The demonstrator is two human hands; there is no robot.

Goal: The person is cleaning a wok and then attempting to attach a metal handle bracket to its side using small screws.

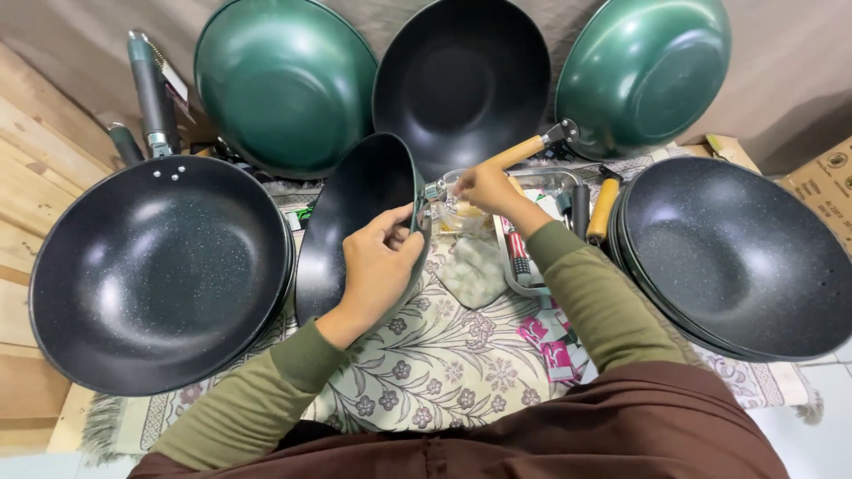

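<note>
Left hand (377,266): clasped on the rim of a black pan (359,222), thumb and fingers pinched over the edge near the metal bracket.
Black pan: tilted on edge, dark inside facing left, standing on the floral cloth (444,364) between the left stack and the centre tray.
Right hand (486,188): fingers gathered together around a small part at the bracket; exact item too small to tell.
Wooden handle (519,153): light brown, running up and right from the right hand toward a green wok (643,71).
Left stack (160,270): black speckled pans, nested, three rivets near the top rim.
Right stack (741,257): black speckled pans, nested, beside a cardboard box (825,186).
Back row: green wok (284,80) at left, black wok (461,80) in the middle, second green wok at right, all leaning upright.
Tray (532,231): metal, rectangular, holding small packets and a clear bag.
Sleeves: olive green, both arms.
</note>
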